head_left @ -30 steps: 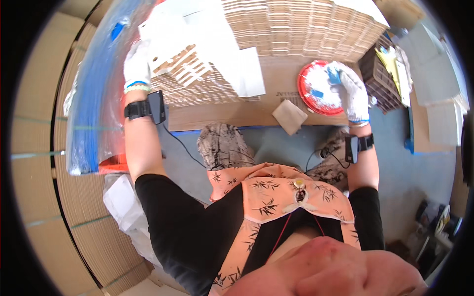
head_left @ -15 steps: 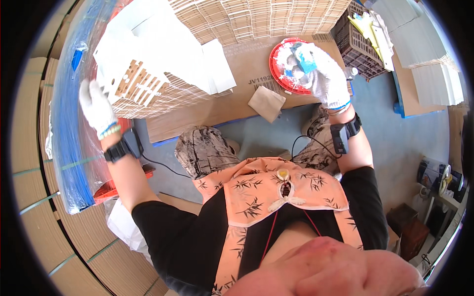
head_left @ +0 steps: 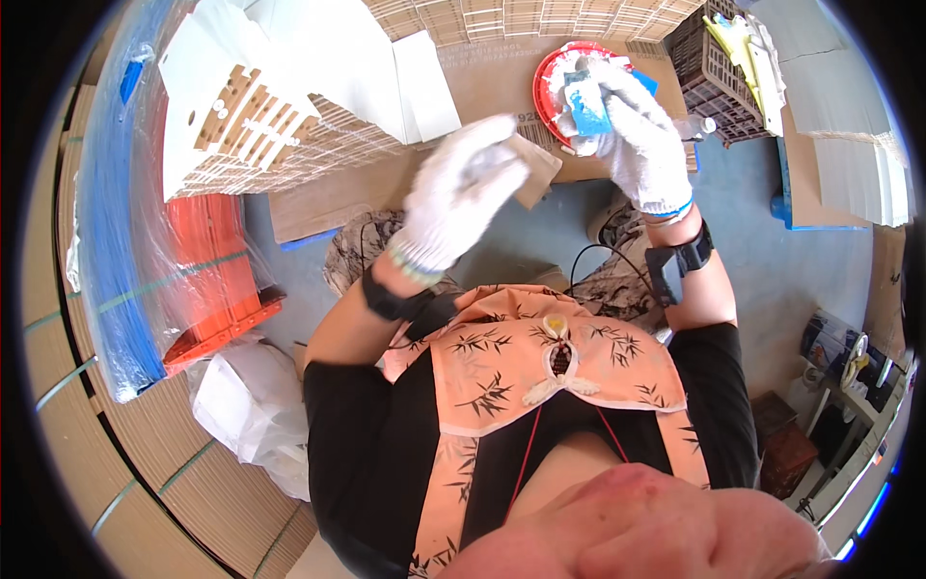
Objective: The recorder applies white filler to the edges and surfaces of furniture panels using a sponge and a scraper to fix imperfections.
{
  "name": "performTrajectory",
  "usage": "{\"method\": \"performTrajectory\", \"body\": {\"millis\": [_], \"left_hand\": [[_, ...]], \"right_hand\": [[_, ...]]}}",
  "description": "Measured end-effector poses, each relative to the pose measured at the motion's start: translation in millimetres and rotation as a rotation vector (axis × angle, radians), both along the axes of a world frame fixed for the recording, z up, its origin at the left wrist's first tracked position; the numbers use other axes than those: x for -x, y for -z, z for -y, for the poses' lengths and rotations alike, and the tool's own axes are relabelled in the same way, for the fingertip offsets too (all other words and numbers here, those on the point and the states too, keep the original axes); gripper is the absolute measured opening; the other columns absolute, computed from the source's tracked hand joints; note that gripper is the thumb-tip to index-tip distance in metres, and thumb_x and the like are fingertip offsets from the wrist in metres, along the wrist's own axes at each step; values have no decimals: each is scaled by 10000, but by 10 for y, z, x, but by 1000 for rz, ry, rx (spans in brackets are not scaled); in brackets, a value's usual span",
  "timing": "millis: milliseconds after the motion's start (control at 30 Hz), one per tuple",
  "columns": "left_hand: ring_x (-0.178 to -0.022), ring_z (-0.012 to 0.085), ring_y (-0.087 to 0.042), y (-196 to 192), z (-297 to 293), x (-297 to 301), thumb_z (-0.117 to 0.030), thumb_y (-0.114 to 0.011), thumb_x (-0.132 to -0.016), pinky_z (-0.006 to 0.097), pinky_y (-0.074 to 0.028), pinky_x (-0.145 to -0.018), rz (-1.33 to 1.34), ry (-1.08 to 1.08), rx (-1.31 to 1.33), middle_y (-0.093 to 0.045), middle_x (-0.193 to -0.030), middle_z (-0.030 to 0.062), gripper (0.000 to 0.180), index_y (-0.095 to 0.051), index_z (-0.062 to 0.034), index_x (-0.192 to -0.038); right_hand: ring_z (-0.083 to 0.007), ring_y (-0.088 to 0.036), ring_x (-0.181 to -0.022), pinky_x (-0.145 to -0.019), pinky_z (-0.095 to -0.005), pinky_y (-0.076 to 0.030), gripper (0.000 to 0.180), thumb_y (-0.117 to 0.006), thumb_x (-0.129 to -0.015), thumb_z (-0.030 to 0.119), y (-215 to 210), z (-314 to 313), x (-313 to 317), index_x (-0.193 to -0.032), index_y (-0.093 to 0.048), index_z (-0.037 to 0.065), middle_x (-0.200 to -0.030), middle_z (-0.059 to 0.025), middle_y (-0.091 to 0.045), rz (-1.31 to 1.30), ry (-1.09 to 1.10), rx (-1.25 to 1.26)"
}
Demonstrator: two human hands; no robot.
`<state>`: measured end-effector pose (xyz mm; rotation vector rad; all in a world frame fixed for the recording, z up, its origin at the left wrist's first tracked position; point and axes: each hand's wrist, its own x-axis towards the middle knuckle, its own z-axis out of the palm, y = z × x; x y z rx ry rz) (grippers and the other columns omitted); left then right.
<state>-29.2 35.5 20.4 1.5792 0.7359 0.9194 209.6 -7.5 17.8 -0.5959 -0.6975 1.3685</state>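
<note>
My right hand (head_left: pixel 641 145), in a white knit glove, grips a blue sponge-like block (head_left: pixel 588 106) smeared with white. The block is over the near side of a round red dish (head_left: pixel 542 82) with white paste in it, which my hand partly hides. My left hand (head_left: pixel 463 188), also gloved, is in front of me, slightly blurred, its thumb and fingers apart with nothing seen between them. Just beside its fingertips lies a small tan square sheet (head_left: pixel 536 172) on the cardboard. Further left stands a stack of slotted white boards (head_left: pixel 260 130).
Tall rows of stacked brown-and-white pieces (head_left: pixel 521 21) stand at the back. A brown plastic crate (head_left: pixel 709 72) is at the back right, near a small clear bottle (head_left: pixel 696 127). Plastic-wrapped blue (head_left: pixel 111 261) and red (head_left: pixel 207 251) material lies along the left.
My left hand has moved right and nearer, from beside the white boards to near the tan sheet. My right hand has drawn the blue block slightly nearer me.
</note>
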Motion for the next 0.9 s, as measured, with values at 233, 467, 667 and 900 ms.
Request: {"method": "performTrajectory", "body": {"millis": [233, 467, 667, 900], "left_hand": [[-943, 116, -671, 321, 28, -504, -120, -645, -1005, 250, -554, -796, 310, 78, 528, -700, -1098, 47, 318, -628, -22, -1306], [-925, 235, -733, 358, -394, -275, -109, -680, -972, 349, -611, -868, -12, -68, 579, -727, -1086, 161, 331, -614, 56, -1252], [-937, 229, -727, 348, -401, -195, -129, -699, -958, 352, -613, -882, -140, -148, 600, -708, -1105, 150, 354, -593, 87, -1218], [-711, 110, -615, 256, -320, -279, -226, -681, -953, 263, -525, -696, -376, -78, 531, -688, -869, 50, 313, -673, 28, -1136]], "right_hand": [[-194, -681, -974, -808, -318, -585, 498, -590, -1035, 146, 314, 115, 339, -1488, -451, -4, -1262, -156, -653, 176, 123, 335], [-127, -660, -760, -649, -285, -553, 468, -650, -946, 317, 889, 263, -347, -1314, -630, 29, -991, -69, -720, 1034, -3, 700], [-334, -698, -1029, -893, -438, -550, 418, -588, -882, 347, 1741, 667, -1038, -1187, -709, 88, -1116, -186, -721, 1806, -478, 798], [-381, -643, -1167, -984, -475, -512, 400, -547, -889, 304, 1462, 530, -1172, -1178, -708, 80, -1208, -201, -695, 1883, -551, 818]]}}
